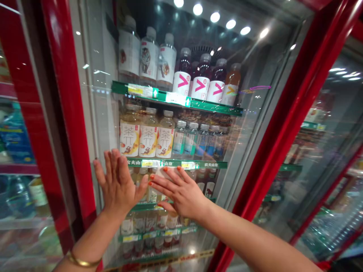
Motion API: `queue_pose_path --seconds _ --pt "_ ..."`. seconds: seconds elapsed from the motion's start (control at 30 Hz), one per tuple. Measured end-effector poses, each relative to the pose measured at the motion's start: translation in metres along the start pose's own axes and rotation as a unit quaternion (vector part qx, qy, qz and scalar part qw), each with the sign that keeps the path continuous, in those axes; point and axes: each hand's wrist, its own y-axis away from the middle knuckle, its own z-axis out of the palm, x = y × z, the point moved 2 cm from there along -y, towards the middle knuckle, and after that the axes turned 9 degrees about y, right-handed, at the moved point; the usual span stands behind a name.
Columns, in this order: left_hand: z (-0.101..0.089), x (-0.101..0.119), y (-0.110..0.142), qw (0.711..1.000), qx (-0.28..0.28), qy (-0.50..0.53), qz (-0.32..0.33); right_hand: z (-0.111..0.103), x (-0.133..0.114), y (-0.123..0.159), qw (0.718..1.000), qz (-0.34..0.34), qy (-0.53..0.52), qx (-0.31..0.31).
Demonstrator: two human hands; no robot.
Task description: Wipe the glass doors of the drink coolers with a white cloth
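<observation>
A glass door (244, 124) in a red frame stands in front of me, with shelves of bottled drinks behind it. My left hand (119, 185) is raised at the glass on the left, fingers stretched and spread, a gold bangle (82, 260) on its wrist. To its right, my right hand (184, 192) reaches across with orange-painted nails, its fingers extended and fairly flat toward the glass. A whitish patch shows behind its fingers; I cannot make out what it is. Whether either hand touches the glass is hard to tell.
Tea bottles (149, 136) and purple-drink bottles (200, 81) fill the shelves behind the glass. Green shelf strips (215, 165) carry price labels. The red frame (286, 117) slants up the right side, with another glass-fronted cooler beyond it. More bottles (17, 132) stand at the left.
</observation>
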Motion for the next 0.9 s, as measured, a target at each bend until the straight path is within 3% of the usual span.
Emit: queue_pose_path --seconds 0.07,0.17,0.23,0.33,0.4,0.43,0.5,0.6,0.67,0.73,0.8,0.87,0.9 --pt "-0.001 -0.003 0.003 1.0 0.006 0.019 -0.012 -0.008 0.0 -0.022 0.999 -0.035 -0.04 0.002" --pt "-0.002 -0.007 0.008 0.999 0.024 0.039 -0.028 -0.025 0.024 -0.067 0.996 0.072 -0.028 0.038" --pt "-0.002 -0.009 0.011 0.996 0.045 0.066 -0.049 -0.028 0.026 -0.092 0.995 0.088 -0.007 0.04" --pt "-0.003 -0.011 0.014 0.982 0.101 0.121 -0.099 -0.014 -0.005 -0.104 0.997 -0.074 -0.009 -0.005" --pt "-0.003 -0.011 0.015 0.973 0.15 0.136 -0.114 -0.004 -0.023 -0.104 0.98 -0.194 -0.014 -0.034" --pt "-0.003 -0.011 0.016 0.969 0.169 0.137 -0.114 -0.002 -0.026 -0.107 0.975 -0.219 -0.016 -0.035" --pt "-0.002 -0.012 0.018 0.966 0.193 0.13 -0.112 -0.006 -0.018 -0.127 0.981 -0.194 -0.026 -0.006" --pt "0.0 -0.016 0.02 0.966 0.198 0.111 -0.121 -0.021 -0.002 -0.169 0.996 -0.069 -0.026 0.051" --pt "0.0 -0.019 0.022 0.966 0.206 0.1 -0.118 -0.022 -0.011 -0.18 0.998 -0.041 0.001 0.05" --pt "-0.002 -0.02 0.024 0.966 0.213 0.098 -0.105 -0.015 -0.033 -0.165 0.995 -0.096 0.029 0.023" --pt "-0.006 -0.02 0.025 0.971 0.197 0.098 -0.088 -0.004 -0.049 -0.129 0.986 -0.164 0.039 -0.007" --pt "-0.009 -0.016 0.024 0.982 0.151 0.091 -0.066 0.002 -0.038 -0.083 0.99 -0.138 0.035 -0.014" --pt "-0.01 -0.013 0.023 0.989 0.115 0.075 -0.05 0.002 -0.021 -0.061 0.996 -0.076 0.037 -0.006"
